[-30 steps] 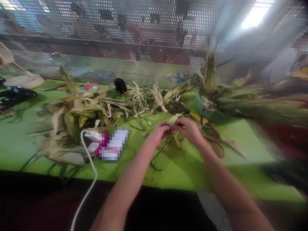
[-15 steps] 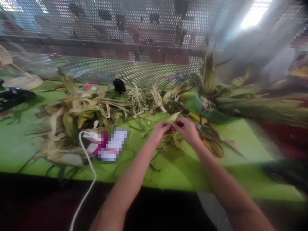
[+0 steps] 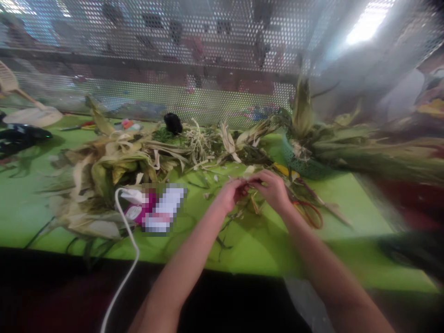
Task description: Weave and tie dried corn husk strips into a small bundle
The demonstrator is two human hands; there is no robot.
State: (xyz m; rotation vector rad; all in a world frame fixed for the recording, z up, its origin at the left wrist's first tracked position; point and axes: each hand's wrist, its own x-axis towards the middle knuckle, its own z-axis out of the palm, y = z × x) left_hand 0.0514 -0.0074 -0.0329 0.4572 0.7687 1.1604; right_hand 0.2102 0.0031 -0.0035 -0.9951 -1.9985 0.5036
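Observation:
My left hand (image 3: 233, 194) and my right hand (image 3: 272, 188) meet fingertip to fingertip above the green table (image 3: 256, 252). Both are closed in a pinch. What lies between the fingers is too small and too covered to name. Just past the fingertips shows a pale husk scrap (image 3: 249, 170); I cannot tell whether it is held. Thin dried plant strips (image 3: 256, 203) lie below the hands. To the right of my right hand are scissors (image 3: 312, 213) with orange handles.
Left is a heap of dried corn husks (image 3: 114, 162), with a white cable (image 3: 133, 245) and a magenta-and-white object (image 3: 138, 210) in front. A green basket (image 3: 301, 164) with husks stands right. Behind rises a perforated metal screen (image 3: 215, 92). A black object (image 3: 172, 123) sits near it.
My left hand has turned slightly and its fingers have curled more. The pale scrap beyond the fingertips shows less and sits a little lower. Both hands stay close together.

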